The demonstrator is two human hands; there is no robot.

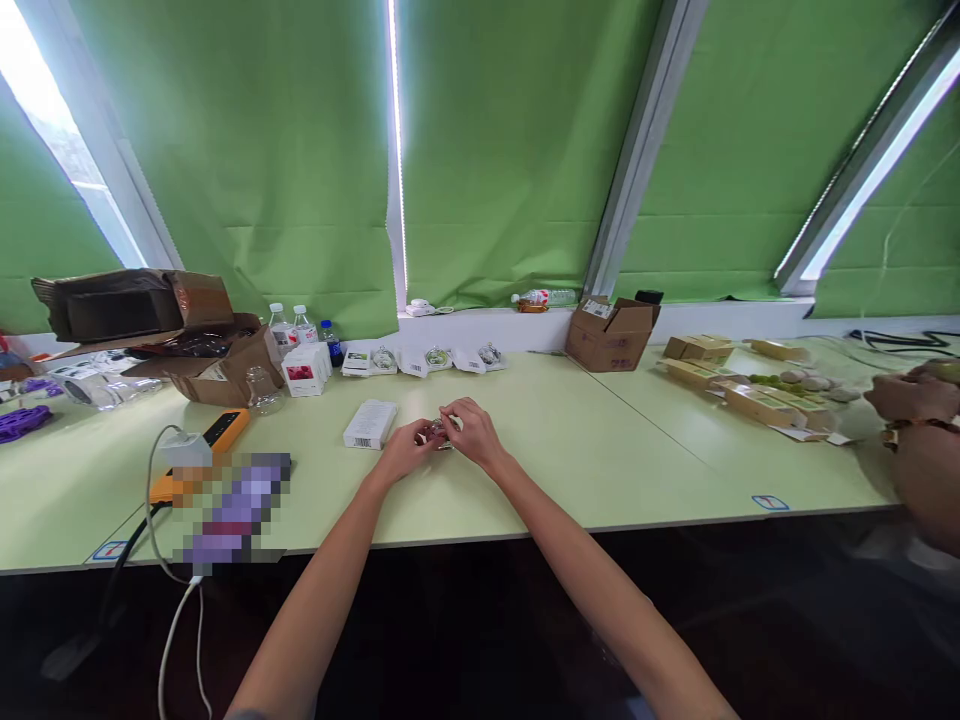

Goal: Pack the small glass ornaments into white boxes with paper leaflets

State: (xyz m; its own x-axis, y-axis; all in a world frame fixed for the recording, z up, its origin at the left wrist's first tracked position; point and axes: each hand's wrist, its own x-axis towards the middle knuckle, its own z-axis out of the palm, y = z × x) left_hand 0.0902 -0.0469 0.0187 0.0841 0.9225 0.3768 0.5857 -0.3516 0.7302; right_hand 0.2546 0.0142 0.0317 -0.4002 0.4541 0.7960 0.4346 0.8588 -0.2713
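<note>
My left hand (406, 450) and my right hand (472, 432) meet above the table. Between their fingertips is a small shiny item (441, 432), partly clear and reddish, whose kind I cannot make out. The left fingers are closed on its left side, while the right thumb and fingers pinch it from the right and above. Just left of the hands a white box (370, 424) with a barcode lies flat. Farther back, white cards with small clear-wrapped items (436, 360) stand in a row.
A stack of white boxes (306, 370), bottles (330, 342) and open cartons (217, 370) stand back left. At left lie an orange power strip (229, 430) and a pixelated device (240, 510) with cables. A cardboard box (611, 335), yellow boxes (757, 400) and another person's hand (911, 395) are right.
</note>
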